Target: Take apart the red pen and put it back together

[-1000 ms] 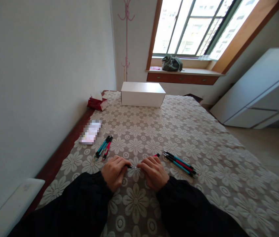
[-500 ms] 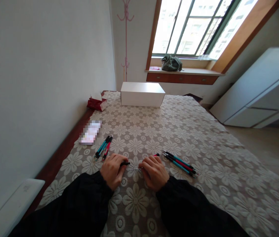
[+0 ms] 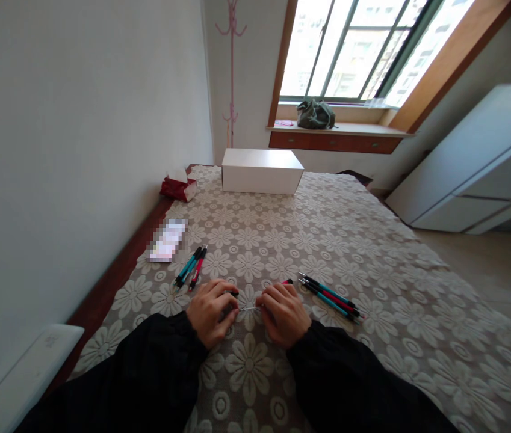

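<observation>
Between the left hand [image 3: 212, 310] and the right hand [image 3: 284, 313], over the cloth-covered counter [image 3: 250, 373], holds a thin silvery piece [image 3: 250, 308] roughly level across the gap. Pinches its right end in the right hand, thumb and forefinger closed together, other fingers curled alongside. Brings its left end up to the left thumb and forefinger; cannot tell whether touching there. Curls the left hand nearly closed around a dark piece [image 3: 235, 294], leaving just the black end in sight beside the forefinger. Past the right knuckles, shows the black end of 1 red pen [image 3: 287, 281], held or lying, cannot tell which. Near the right hand, 3 pens in a row [image 3: 330, 299], 2 teal and 1 red. Just beyond the left hand, 3 pens in a loose bunch [image 3: 198, 269], also 2 teal and 1 red. Well apart, at the far end, a white box [image 3: 259, 179].
</observation>
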`<state>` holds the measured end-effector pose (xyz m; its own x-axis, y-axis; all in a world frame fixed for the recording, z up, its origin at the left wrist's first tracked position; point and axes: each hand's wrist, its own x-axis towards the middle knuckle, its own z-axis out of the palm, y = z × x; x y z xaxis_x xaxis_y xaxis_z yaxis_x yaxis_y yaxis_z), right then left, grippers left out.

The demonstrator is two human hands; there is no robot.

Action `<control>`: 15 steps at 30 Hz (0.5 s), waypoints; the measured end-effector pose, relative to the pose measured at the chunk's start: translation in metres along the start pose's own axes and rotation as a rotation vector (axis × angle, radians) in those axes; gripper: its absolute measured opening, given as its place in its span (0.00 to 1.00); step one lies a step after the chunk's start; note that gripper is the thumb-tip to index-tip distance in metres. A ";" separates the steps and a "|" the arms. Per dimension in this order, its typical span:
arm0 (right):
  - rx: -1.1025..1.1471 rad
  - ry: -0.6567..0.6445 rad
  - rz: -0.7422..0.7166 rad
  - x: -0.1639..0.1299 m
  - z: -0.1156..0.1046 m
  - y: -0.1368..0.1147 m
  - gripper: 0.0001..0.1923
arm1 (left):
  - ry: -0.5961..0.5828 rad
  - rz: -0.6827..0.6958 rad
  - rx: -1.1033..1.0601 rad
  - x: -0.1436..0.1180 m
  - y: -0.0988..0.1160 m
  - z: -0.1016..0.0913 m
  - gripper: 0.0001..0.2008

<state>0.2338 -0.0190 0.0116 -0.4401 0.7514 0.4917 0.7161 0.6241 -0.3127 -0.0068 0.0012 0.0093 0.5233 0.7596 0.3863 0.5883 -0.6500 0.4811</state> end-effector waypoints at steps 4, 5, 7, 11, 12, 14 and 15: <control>-0.055 0.022 0.078 -0.001 0.001 0.000 0.06 | 0.039 -0.035 0.038 0.000 0.004 -0.002 0.02; -0.071 0.021 0.095 0.000 0.001 0.000 0.05 | 0.042 -0.038 0.040 0.001 0.005 -0.003 0.02; -0.092 0.010 0.111 0.000 0.001 -0.001 0.05 | 0.033 -0.034 0.035 0.001 0.006 -0.005 0.02; -0.074 0.015 0.097 0.001 -0.002 -0.002 0.05 | 0.027 -0.019 0.018 0.001 0.006 -0.006 0.03; -0.061 0.030 0.093 0.001 -0.003 -0.002 0.06 | 0.035 -0.021 0.013 0.001 0.006 -0.006 0.04; -0.042 0.067 0.095 0.001 -0.006 0.001 0.07 | 0.054 -0.034 0.002 0.001 0.006 -0.006 0.06; -0.040 0.081 0.103 0.002 -0.007 0.004 0.08 | 0.059 -0.043 -0.002 0.001 0.005 -0.006 0.07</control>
<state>0.2397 -0.0168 0.0169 -0.3187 0.7902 0.5234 0.7771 0.5340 -0.3331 -0.0066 -0.0014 0.0169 0.4603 0.7867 0.4113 0.6080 -0.6170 0.4996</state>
